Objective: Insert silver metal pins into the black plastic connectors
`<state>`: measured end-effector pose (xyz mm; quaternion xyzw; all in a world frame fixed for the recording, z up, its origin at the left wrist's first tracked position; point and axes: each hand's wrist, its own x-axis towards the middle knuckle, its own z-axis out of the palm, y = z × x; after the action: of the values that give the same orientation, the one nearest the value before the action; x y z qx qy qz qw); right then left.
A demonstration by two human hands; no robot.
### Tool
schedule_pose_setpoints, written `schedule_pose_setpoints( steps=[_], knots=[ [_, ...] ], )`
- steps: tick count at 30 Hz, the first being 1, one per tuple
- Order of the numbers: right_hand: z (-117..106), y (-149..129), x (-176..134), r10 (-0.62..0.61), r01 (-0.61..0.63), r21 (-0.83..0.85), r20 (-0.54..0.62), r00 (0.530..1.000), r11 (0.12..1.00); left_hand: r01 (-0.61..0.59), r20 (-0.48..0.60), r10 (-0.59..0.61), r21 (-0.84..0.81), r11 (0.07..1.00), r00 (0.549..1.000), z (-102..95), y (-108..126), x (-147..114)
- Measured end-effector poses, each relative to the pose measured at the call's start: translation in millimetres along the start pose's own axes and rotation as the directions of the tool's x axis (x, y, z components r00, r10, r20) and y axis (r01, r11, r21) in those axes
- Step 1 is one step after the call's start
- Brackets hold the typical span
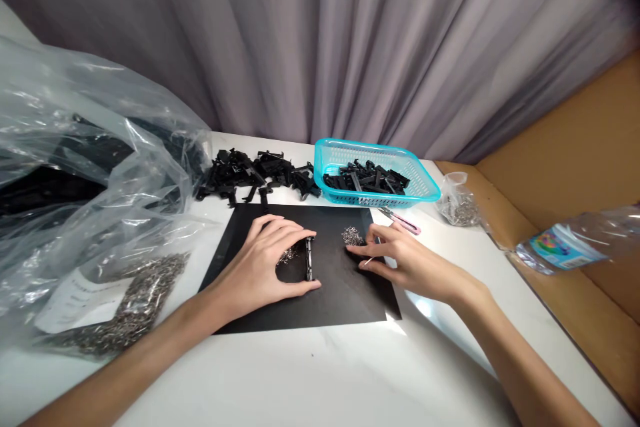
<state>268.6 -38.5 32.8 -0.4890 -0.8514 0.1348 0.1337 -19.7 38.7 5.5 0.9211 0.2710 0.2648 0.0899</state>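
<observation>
My left hand [270,260] grips a narrow black plastic part [309,260] by its two ends, between thumb and fingers. The part stands lengthwise over a black sheet [260,317]. Partly behind that hand lies a small heap of metal pieces [289,255]. On the sheet's right side, my right hand [393,253] is closed in a pinch beside a second small pile of metal pieces [352,235]. A thin pale stick [369,261] shows between its fingers; its exact kind is unclear. Whether a metal piece is also in the pinch cannot be made out.
Behind the sheet lie a heap of black plastic parts [235,170] and a blue basket [425,187] holding more. Pink-handled scissors [407,223], a small bag [461,203] and a plastic bottle [565,243] are right. Large clear bags [115,280] crowd the left.
</observation>
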Motion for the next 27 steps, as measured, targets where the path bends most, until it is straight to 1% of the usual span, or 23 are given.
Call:
schedule_pose_setpoints(
  steps=[3, 6, 12, 14, 18, 20, 22, 25, 27],
  knots=[
    [4, -2, 1, -0.025, 0.026, -0.025, 0.038, 0.999, 0.999, -0.009, -0.015, 0.009, 0.001, 1.000, 1.000, 0.2, 0, 0],
    [6, -3, 0, -0.042, 0.045, -0.046, 0.050, 0.998, 0.998, -0.015, -0.021, 0.015, 0.010, 1.000, 1.000, 0.7, 0, 0],
    [-2, -4, -4, -0.015, 0.017, -0.043, 0.048, 0.999, 0.999, -0.022, -0.016, 0.022, 0.024, 0.999, 1.000, 0.5, 0, 0],
    [-4, -3, -5, -0.009, 0.012, -0.043, 0.064, 0.998, 0.999, -0.022, -0.013, 0.022, 0.026, 0.999, 1.000, 0.4, 0, 0],
    [2, -2, -5, -0.026, 0.032, -0.051, 0.113, 0.993, 0.998, -0.027, -0.004, 0.027, 0.042, 0.999, 1.000, 0.7, 0, 0],
    [8, -2, -3, -0.032, 0.035, -0.032, 0.067, 0.997, 0.999, -0.029, 0.004, 0.029, 0.052, 0.998, 1.000, 1.1, 0, -1],
    [13, -1, 0, -0.038, 0.037, -0.002, -0.043, 0.998, 0.999, -0.034, 0.005, 0.034, 0.059, 0.998, 0.999, 1.5, 0, -1],
    [18, 3, 5, -0.035, 0.041, 0.019, -0.219, 0.975, 0.999, -0.044, -0.004, 0.044, 0.064, 0.997, 0.999, 2.3, -1, -1],
    [19, 7, 8, -0.023, 0.040, 0.051, -0.288, 0.957, 0.998, -0.048, -0.010, 0.048, 0.064, 0.997, 0.999, 2.7, -1, -1]
  ],
)
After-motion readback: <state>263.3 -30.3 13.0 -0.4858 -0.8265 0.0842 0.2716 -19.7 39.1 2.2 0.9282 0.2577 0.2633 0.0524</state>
